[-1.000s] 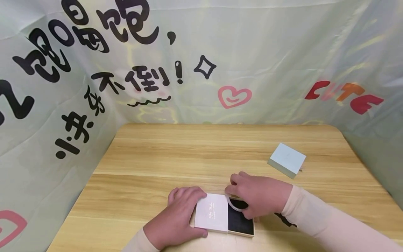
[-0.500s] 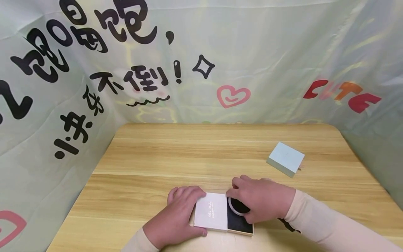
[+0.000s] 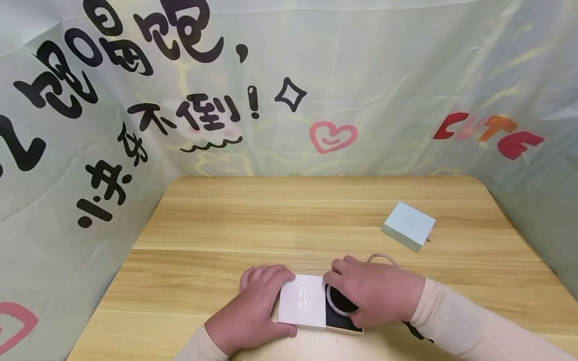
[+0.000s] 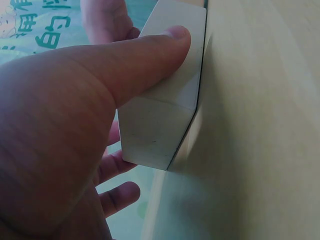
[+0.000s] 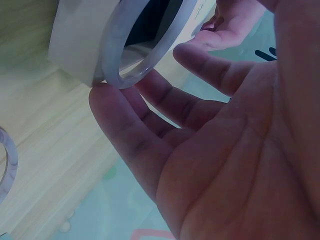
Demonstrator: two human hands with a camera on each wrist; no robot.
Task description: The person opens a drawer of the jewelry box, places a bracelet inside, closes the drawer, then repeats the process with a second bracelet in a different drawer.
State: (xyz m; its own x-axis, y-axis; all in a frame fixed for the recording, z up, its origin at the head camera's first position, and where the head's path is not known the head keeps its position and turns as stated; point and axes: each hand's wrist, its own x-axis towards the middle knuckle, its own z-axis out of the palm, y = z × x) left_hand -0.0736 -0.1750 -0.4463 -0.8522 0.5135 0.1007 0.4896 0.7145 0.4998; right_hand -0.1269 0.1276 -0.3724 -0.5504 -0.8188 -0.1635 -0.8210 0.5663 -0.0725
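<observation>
1. Since the frame one second ago, the right hand [image 3: 375, 293] has come slightly toward the person, and part of a second ring [image 5: 11, 161], hidden by that hand in the head view before, now shows behind it.
2. Between the right hand and the box [image 3: 302, 302] is a pale ring [image 5: 113, 59]. Its free arc faces left, close by the edge of the printed cover, and the hand hides its right side from the head camera.
3. The right hand's fingers curl in and meet the ring's rim, so the grip is closed on it; whether the thumb touches it too cannot be told.
4. Below the ring is the box's exposed tray [image 3: 335, 321], lined in black, and the dark lining shows through the ring's opening. Whether ring and lining touch cannot be told.
5. The left hand [image 3: 255, 308] is clamped on the covered end of the box, thumb pressed against the near side wall and fingers at the far side.
6. Both rings, the box and a light blue box [image 3: 408, 224] are at the wooden table [image 3: 280, 215]. The blue one lies well apart, farther back and to the right, and the second ring lies between it and the right hand.
</observation>
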